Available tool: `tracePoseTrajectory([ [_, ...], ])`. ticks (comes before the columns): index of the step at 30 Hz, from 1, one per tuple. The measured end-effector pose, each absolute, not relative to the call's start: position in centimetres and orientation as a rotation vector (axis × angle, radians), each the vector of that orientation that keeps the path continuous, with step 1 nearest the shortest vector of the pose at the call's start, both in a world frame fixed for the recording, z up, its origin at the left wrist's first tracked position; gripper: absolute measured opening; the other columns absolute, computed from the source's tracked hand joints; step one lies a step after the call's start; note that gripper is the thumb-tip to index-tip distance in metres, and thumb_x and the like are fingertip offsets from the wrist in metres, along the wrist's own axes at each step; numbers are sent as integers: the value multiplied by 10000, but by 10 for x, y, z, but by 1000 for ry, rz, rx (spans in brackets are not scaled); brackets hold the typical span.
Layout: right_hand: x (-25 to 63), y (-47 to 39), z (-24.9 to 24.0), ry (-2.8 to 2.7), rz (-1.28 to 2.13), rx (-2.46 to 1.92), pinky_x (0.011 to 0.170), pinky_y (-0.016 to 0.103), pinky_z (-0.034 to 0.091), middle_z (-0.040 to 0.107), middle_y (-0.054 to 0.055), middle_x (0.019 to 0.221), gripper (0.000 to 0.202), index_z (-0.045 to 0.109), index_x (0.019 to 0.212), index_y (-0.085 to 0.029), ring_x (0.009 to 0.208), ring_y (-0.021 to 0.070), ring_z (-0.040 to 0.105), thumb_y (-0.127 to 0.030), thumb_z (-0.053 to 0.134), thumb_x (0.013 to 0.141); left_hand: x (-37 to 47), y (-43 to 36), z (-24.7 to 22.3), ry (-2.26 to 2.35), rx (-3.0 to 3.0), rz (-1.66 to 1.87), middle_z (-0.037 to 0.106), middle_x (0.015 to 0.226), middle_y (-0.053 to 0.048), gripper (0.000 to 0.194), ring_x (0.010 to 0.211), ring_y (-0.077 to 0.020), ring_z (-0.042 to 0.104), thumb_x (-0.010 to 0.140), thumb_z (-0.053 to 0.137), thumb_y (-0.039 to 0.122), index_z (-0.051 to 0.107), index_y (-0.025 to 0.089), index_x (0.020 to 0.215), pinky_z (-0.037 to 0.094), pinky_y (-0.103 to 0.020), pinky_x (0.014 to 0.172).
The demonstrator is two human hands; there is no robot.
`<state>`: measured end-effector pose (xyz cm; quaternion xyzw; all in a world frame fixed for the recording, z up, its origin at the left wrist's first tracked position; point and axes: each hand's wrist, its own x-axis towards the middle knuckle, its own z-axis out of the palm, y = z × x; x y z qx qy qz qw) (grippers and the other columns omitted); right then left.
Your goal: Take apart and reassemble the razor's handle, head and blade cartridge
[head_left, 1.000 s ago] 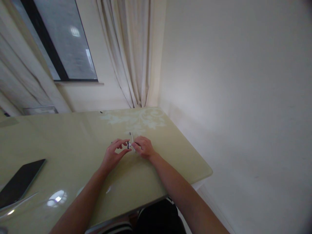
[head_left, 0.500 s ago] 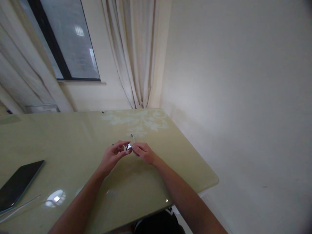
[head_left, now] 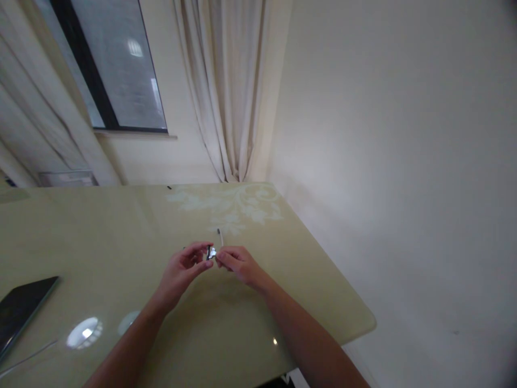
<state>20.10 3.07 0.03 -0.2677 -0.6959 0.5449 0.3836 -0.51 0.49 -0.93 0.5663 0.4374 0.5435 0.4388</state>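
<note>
My left hand (head_left: 186, 269) pinches a small black-and-silver piece (head_left: 211, 252) between thumb and fingertips, above the table. Its exact kind is too small to make out. Close by on the right, my right hand (head_left: 236, 263) is closed, thumb against fingers, on a thin white cable (head_left: 221, 237). The cable sticks up past the fingers and ends in a dark tip. Its other part is hidden in the hand. Fingertips of the right hand are at the silver side of the piece; I cannot tell whether the cable joins it.
Under both hands is a glossy pale green table (head_left: 307, 291). A dark tablet-like slab (head_left: 24, 307) lies at the left, with a thin white cord (head_left: 32, 355) near it. A tiny black object (head_left: 169, 187) lies at the far edge. A wall (head_left: 404, 188) borders the right side.
The view has shifted a little, so the slab sits farther left. Both hands keep hold, and slightly more of the silver part shows between them.
</note>
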Motion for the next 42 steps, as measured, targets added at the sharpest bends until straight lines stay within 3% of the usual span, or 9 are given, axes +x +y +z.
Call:
tracePoseTrajectory([
  [6,202,32,0,-1830,1282,-726,621,259,311,469,-33,660,473,611,761,-181,625,124,405,-571,516,1011,-6,5,-7,1198,1721,1447,669,897,-4,359,726,-137,558,768,872,346,802,249,1106,481,-257,697],
  [13,205,29,3,-1977,1028,-826,650,253,334,526,-30,675,385,628,781,-190,649,127,479,-437,478,1035,-6,3,-3,1228,1905,1438,666,900,-1,332,725,-144,578,851,793,340,791,273,1175,503,-272,723],
  [24,207,24,8,-2073,898,-880,666,248,342,553,-24,709,357,617,808,-202,679,131,516,-401,432,1040,-4,3,-8,1261,1912,1503,630,834,16,324,696,-144,568,814,841,359,793,258,1118,493,-269,693],
  [31,210,24,9,-2020,943,-915,639,264,316,465,-32,660,408,525,729,-202,649,134,455,-476,445,1021,-2,2,-9,1192,1876,1468,649,904,7,363,704,-131,569,861,804,342,777,295,1219,489,-259,695],
  [37,212,29,6,-1815,975,-830,665,270,347,522,-6,703,474,568,743,-193,683,142,485,-510,406,1056,-4,1,-13,1247,1860,1459,653,902,7,373,709,-139,559,844,817,376,771,285,1204,491,-270,709],
  [42,230,51,6,-1320,1003,-922,526,266,248,357,-46,581,541,549,702,-204,539,122,313,-645,443,996,21,8,-3,1361,1986,1355,679,912,-15,398,721,-171,564,837,810,462,766,270,1183,497,-301,701],
])
